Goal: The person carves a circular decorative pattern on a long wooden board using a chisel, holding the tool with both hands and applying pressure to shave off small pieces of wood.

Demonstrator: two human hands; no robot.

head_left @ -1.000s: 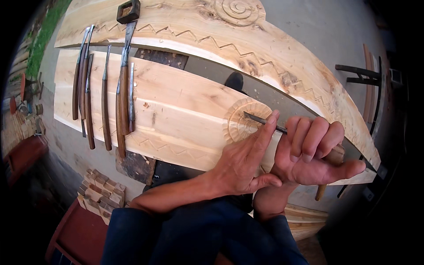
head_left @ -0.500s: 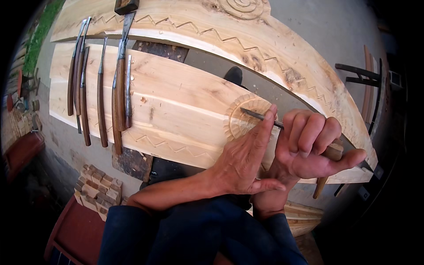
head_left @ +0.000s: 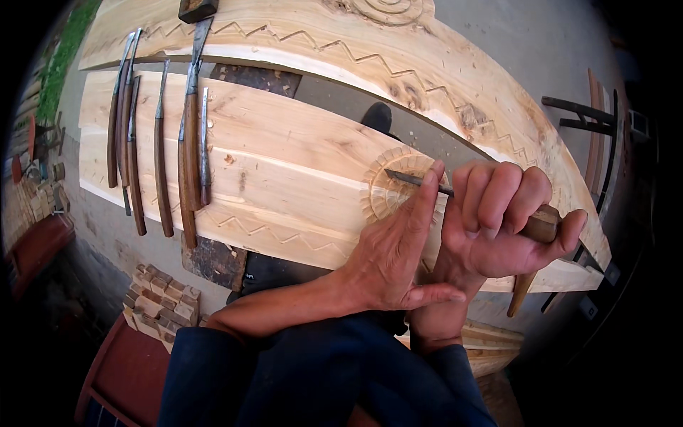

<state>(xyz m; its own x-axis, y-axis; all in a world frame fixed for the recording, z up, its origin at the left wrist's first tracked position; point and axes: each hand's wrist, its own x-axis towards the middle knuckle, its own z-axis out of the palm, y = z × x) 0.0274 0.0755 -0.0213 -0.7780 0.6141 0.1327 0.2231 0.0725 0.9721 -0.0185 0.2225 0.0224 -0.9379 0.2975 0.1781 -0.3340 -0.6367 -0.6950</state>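
My right hand [head_left: 498,213] is wrapped round the wooden handle of a carving chisel [head_left: 408,178], whose butt shows beside my little finger. The dark blade points left, its tip over a carved round rosette [head_left: 377,186] on the pale wooden board [head_left: 299,164]. Stretched-out fingers of my left hand [head_left: 391,249] lean against the blade near the tip, with the thumb lying across my right wrist. The left fingers' inner sides are hidden. Ringed petal-like cuts surround the rosette, partly covered by my hands.
Several chisels [head_left: 161,149] lie side by side across the board's left part. Beyond it lies a second curved board [head_left: 356,43] with zigzag carving and a spiral. A wooden handle [head_left: 521,293] sticks out below the board at right. Wood blocks [head_left: 160,302] are stacked at lower left.
My right hand has turned slightly, and more of the chisel's handle end shows. The blade tip stays over the rosette; my left hand has barely shifted.
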